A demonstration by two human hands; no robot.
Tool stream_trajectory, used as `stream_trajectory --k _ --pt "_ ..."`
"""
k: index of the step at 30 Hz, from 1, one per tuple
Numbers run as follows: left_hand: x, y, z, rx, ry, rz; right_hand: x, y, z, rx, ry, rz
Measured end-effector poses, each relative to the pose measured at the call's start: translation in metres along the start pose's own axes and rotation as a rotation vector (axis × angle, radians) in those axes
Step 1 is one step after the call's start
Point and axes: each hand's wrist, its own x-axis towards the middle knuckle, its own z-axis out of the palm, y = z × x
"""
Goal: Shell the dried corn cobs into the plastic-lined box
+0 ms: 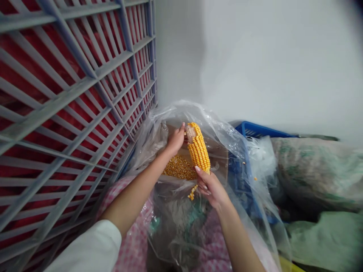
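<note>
A corn cob (199,150) with yellow kernels is held tilted above a clear plastic bag. Near its upper end, a patch on the left is stripped to the pale core. My right hand (209,186) grips the lower end of the cob. At the bare patch, my left hand (177,140) is closed, thumb and fingers against the cob's edge. Loose corn kernels (179,167) lie in a heap inside the plastic bag (181,109). A few more kernels (193,192) are on the plastic just below my right hand.
A grey-blue slatted plastic crate (96,75) with red material behind it rises along the left. Beside the bag on the right stands a blue crate (249,128). Filled sacks (320,166) lie farther right. A white wall (269,68) closes off the back.
</note>
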Motion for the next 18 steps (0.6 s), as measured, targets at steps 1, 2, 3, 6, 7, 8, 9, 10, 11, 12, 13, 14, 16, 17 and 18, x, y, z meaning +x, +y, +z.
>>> stream_trajectory --k 1,2,3,6,7,8,9,10,11,12,13,14,16,17,18 --pt "-0.001 0.003 0.000 -0.015 -0.007 -0.034 0.001 -0.001 -0.001 -0.044 0.047 -0.007" --pt "-0.002 0.006 -0.001 -0.032 -0.010 -0.080 0.002 -0.001 -0.002 -0.107 0.103 -0.023" --pt "-0.002 0.007 -0.002 -0.046 -0.011 -0.128 0.003 0.000 -0.003 -0.184 0.161 -0.053" --pt "-0.001 0.007 -0.005 0.013 -0.010 -0.200 0.010 0.006 -0.006 -0.431 0.298 -0.202" --pt "0.000 0.005 -0.005 0.064 0.011 -0.184 0.012 0.008 -0.007 -0.479 0.309 -0.240" --pt "0.001 0.003 -0.005 0.118 0.052 -0.149 0.014 0.010 -0.007 -0.500 0.303 -0.257" --pt "0.002 0.001 -0.005 0.168 0.104 -0.104 0.015 0.012 -0.008 -0.492 0.288 -0.258" --pt "0.003 -0.001 -0.005 0.209 0.161 -0.058 0.015 0.013 -0.008 -0.460 0.267 -0.253" --pt "0.003 -0.002 -0.004 0.240 0.210 -0.017 0.015 0.013 -0.008 -0.418 0.246 -0.249" --pt "0.002 -0.002 -0.004 0.265 0.242 0.016 0.014 0.013 -0.008 -0.380 0.232 -0.243" --pt "0.002 -0.002 -0.004 0.287 0.257 0.043 0.012 0.012 -0.007 -0.349 0.224 -0.232" --pt "0.000 -0.001 -0.003 0.306 0.260 0.066 0.010 0.011 -0.007 -0.322 0.221 -0.213" --pt "-0.002 0.000 -0.002 0.330 0.254 0.124 0.005 0.007 -0.006 -0.267 0.193 -0.133" --pt "-0.003 0.000 -0.001 0.327 0.245 0.158 0.002 0.005 -0.005 -0.234 0.169 -0.085" --pt "-0.004 -0.001 0.000 0.301 0.230 0.185 0.000 0.003 -0.004 -0.203 0.149 -0.045"
